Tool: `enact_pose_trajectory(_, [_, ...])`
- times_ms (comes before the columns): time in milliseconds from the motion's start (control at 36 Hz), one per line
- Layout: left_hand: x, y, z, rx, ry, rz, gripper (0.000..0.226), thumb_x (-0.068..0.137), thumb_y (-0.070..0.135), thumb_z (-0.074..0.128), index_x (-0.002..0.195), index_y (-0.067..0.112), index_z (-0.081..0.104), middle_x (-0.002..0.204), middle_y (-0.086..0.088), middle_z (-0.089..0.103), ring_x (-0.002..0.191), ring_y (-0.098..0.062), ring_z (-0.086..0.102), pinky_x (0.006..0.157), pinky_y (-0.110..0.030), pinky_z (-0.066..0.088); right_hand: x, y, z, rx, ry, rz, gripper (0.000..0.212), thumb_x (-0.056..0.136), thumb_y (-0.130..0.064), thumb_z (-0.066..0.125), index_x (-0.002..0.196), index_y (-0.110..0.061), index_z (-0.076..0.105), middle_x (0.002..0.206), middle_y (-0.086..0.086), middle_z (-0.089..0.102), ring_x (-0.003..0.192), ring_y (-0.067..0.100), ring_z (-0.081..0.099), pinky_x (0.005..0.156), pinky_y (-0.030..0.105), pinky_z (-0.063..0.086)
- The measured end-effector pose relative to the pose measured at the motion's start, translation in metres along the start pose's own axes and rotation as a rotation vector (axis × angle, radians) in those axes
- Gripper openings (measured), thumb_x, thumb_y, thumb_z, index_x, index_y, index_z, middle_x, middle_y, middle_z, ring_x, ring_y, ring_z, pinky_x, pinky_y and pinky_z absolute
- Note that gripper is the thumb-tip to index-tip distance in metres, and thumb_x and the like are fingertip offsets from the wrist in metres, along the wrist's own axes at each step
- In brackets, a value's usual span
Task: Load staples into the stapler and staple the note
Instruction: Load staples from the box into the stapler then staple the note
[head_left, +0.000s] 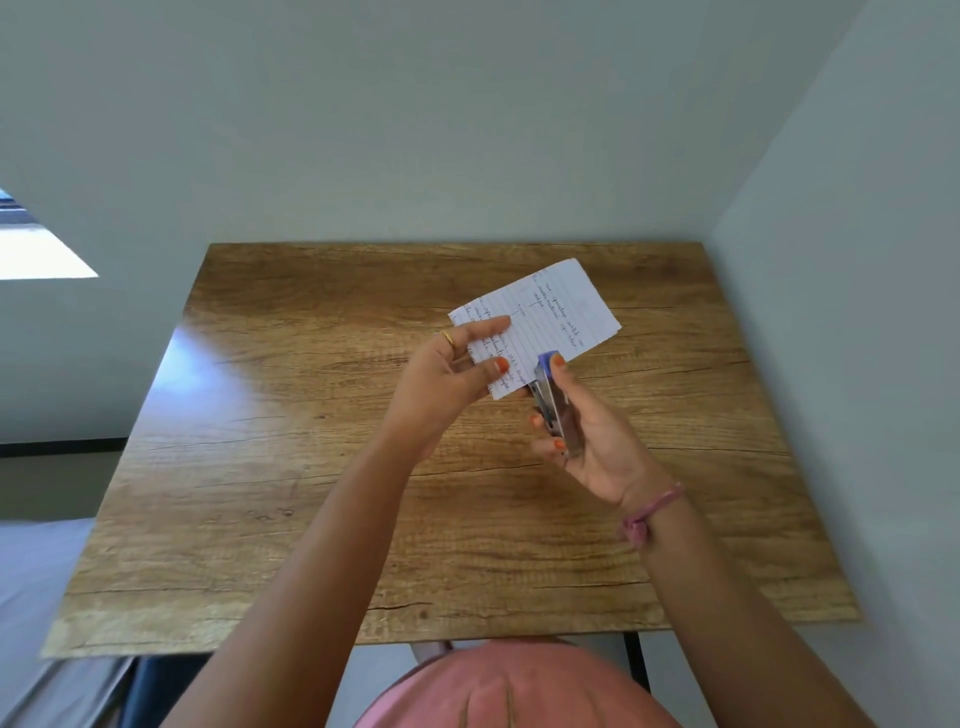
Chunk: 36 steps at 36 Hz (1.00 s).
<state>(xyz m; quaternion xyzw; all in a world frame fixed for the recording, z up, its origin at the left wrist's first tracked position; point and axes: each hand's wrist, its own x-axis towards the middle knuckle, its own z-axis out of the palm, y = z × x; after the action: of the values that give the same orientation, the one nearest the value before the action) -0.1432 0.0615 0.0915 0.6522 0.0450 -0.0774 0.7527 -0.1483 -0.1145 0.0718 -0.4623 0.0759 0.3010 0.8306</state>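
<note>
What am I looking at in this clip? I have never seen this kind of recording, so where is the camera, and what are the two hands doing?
There is no machine: a person works with bare hands. The single picture comes from a camera worn on the person's head, looking forward and down, so both arms reach in from below. The left hand pinches a lined, handwritten note and holds it up above a wooden table. The right hand grips a small stapler with a blue tip, its front end at the note's lower edge. Whether staples are loaded cannot be seen. Nothing else shows on the tabletop.
</note>
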Motion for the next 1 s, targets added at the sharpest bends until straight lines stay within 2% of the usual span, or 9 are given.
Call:
enact_pose_trajectory(83, [0.0,0.001,0.003,-0.008,0.0,-0.025,0.04,0.085,0.001,0.067,0.115,0.027,0.067,0.091,0.009,0.074,0.08,-0.011,0.068,0.072,-0.024,0.057,0.001,-0.001,0.002,-0.01,0.021,0.0,0.046,0.084,-0.04,0.066,0.12,-0.012,0.062,0.081,0.0,0.068,0.066,0.009,0.059,0.05,0.02,0.047])
enact_pose_trajectory(167, [0.0,0.001,0.005,-0.01,0.008,-0.039,0.04,0.085,0.001,0.067,0.114,0.027,0.067,0.101,0.0,0.072,0.085,-0.016,0.068,0.075,-0.029,0.058,0.001,0.002,0.003,-0.007,0.031,0.005,0.039,0.08,-0.034,0.069,0.112,-0.011,0.066,0.082,0.0,0.066,0.071,0.011,0.061,0.056,0.023,0.051])
enact_pose_trajectory(278, [-0.001,0.002,0.006,0.019,0.002,-0.031,0.039,0.087,0.0,0.066,0.116,0.025,0.065,0.098,0.0,0.072,0.079,-0.01,0.07,0.065,-0.019,0.054,0.0,0.004,0.004,-0.025,0.044,0.013,0.043,0.075,-0.032,0.073,0.112,-0.012,0.065,0.086,0.0,0.069,0.074,0.011,0.065,0.061,0.025,0.053])
enact_pose_trajectory(361, [-0.003,0.002,0.004,0.028,0.0,-0.029,0.039,0.087,-0.002,0.064,0.117,0.023,0.065,0.1,0.0,0.072,0.081,-0.01,0.071,0.065,-0.019,0.054,0.0,0.005,0.006,-0.051,0.044,0.024,0.049,0.075,-0.033,0.073,0.118,-0.011,0.063,0.089,0.0,0.07,0.077,0.011,0.065,0.062,0.023,0.052])
enact_pose_trajectory(444, [-0.004,0.002,0.003,0.03,0.002,-0.021,0.039,0.087,-0.002,0.065,0.117,0.023,0.065,0.093,0.006,0.073,0.08,-0.009,0.07,0.066,-0.018,0.054,-0.001,0.004,0.007,-0.064,0.047,0.034,0.045,0.076,-0.033,0.071,0.115,-0.013,0.064,0.089,-0.002,0.072,0.076,0.01,0.066,0.062,0.023,0.051])
enact_pose_trajectory(667, [-0.008,0.001,0.003,0.043,0.011,-0.003,0.04,0.087,-0.002,0.064,0.119,0.021,0.064,0.108,-0.006,0.071,0.089,-0.017,0.07,0.075,-0.027,0.057,-0.001,0.004,0.006,-0.05,0.06,0.053,0.041,0.075,-0.032,0.073,0.112,-0.014,0.066,0.09,-0.001,0.073,0.076,0.01,0.067,0.062,0.022,0.051])
enact_pose_trajectory(806, [-0.008,-0.001,0.004,0.009,0.016,0.001,0.039,0.087,-0.003,0.064,0.119,0.02,0.065,0.109,-0.004,0.071,0.09,-0.019,0.071,0.073,-0.028,0.057,-0.001,0.002,0.007,-0.072,0.075,0.054,0.036,0.076,-0.031,0.073,0.108,-0.015,0.067,0.09,-0.002,0.074,0.076,0.009,0.068,0.061,0.022,0.051])
enact_pose_trajectory(917, [-0.009,-0.004,0.005,-0.066,0.027,-0.01,0.035,0.084,0.009,0.07,0.117,0.02,0.066,0.109,-0.004,0.071,0.095,-0.023,0.07,0.08,-0.039,0.058,0.0,0.003,0.01,-0.077,0.089,0.042,0.035,0.075,-0.031,0.074,0.106,-0.018,0.068,0.091,-0.002,0.074,0.079,0.009,0.069,0.064,0.023,0.049])
enact_pose_trajectory(1000, [-0.015,-0.006,0.01,-0.158,0.004,-0.005,0.051,0.071,0.024,0.081,0.118,0.021,0.063,0.113,-0.002,0.069,0.101,-0.023,0.069,0.077,-0.04,0.059,0.0,0.004,0.014,-0.104,0.091,0.022,0.031,0.073,-0.033,0.075,0.101,-0.02,0.072,0.091,-0.003,0.073,0.082,0.01,0.068,0.064,0.024,0.047])
